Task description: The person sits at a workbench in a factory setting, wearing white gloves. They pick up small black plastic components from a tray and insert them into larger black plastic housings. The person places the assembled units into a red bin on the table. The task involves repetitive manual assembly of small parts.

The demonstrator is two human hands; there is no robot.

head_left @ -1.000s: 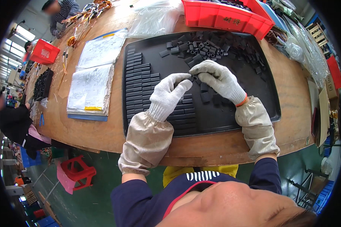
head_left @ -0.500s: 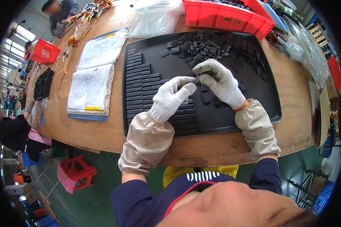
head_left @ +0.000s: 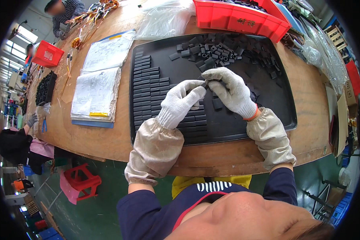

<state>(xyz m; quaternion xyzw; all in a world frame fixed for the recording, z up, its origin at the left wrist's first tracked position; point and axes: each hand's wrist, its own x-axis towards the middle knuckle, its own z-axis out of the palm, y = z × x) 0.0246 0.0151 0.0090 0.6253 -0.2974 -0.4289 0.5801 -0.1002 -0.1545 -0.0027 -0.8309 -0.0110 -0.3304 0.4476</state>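
Note:
In white knit gloves, my left hand (head_left: 181,101) and my right hand (head_left: 232,91) meet over the middle of a black tray (head_left: 248,130). A small black piece (head_left: 206,84), partly hidden, shows between their fingertips; both hands pinch it. Rows of short black tubes (head_left: 146,94) lie side by side in the tray's left part, and my left hand covers some of them. Beyond my right hand is a loose heap of black tubes (head_left: 218,52) with flat black pieces around it. One flat black piece (head_left: 217,104) lies below my right fingers.
Left of the tray, a stack of printed sheets (head_left: 96,88) lies on the wooden table (head_left: 228,158). Behind the tray are clear plastic bags (head_left: 164,22) and a red bin (head_left: 240,20) of black pieces. A red stool (head_left: 82,182) stands on the floor; other people work at the left.
My right hand has shifted slightly left and down, its fingers closing nearer to my left fingertips around the small black piece. My left hand has barely moved.

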